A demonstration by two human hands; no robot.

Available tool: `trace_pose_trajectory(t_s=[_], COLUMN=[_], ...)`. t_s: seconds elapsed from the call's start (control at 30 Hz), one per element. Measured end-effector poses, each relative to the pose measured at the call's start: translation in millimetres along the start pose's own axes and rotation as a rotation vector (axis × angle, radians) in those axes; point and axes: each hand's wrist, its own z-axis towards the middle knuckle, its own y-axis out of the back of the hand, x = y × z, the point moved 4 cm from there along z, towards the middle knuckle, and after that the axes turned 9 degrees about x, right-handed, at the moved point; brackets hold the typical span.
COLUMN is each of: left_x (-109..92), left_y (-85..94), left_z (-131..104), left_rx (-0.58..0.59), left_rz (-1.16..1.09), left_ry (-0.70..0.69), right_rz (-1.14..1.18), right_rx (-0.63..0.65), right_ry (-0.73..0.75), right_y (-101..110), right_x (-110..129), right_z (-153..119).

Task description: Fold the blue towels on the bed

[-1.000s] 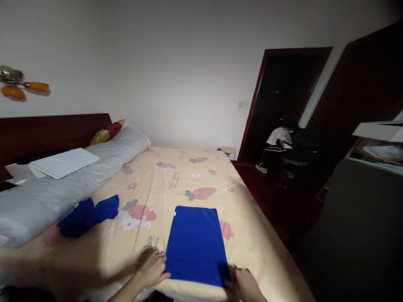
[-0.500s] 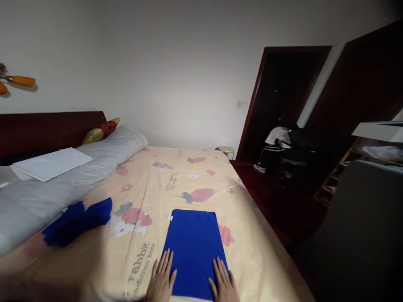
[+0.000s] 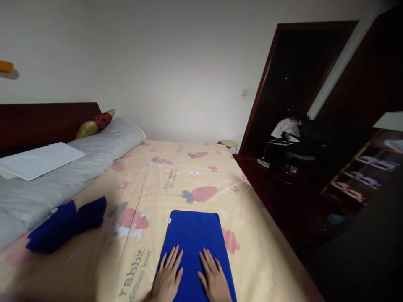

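A blue cloth (image 3: 194,228) with a small white tag at its upper left corner lies flat on the bed (image 3: 176,176). My left hand (image 3: 168,272) rests palm down on the cloth's left side, fingers stretched out. On its right side lies my right hand (image 3: 214,274), also flat with fingers spread. Neither hand grips anything. A second blue cloth (image 3: 67,226) lies crumpled on the bed to the left, apart from both hands.
A grey rolled quilt (image 3: 103,140) runs along the headboard side, with a white board (image 3: 42,159) and a red and gold cushion (image 3: 97,123) on it. A seated person (image 3: 281,136) is by the dark doorway. A shoe rack (image 3: 362,176) stands at the right.
Both hands have moved inward from the cloth's side edges onto its surface and slightly up it. The camera view has shifted a little.
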Motion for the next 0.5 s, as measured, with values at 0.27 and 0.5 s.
trace_pose_trajectory(t_s=[0.27,0.5], left_x=[-5,13], left_y=[21.7,-9.2], left_z=[38,146], left_rx=[0.0,0.017], left_rz=[-0.067,-0.121], left_ry=[-0.031,-0.095], right_rz=[-0.075,0.011], right_rx=[-0.04,0.146], right_ry=[-0.072,-0.035], right_y=[20,9], right_x=[-34,-33], right_z=[15,135])
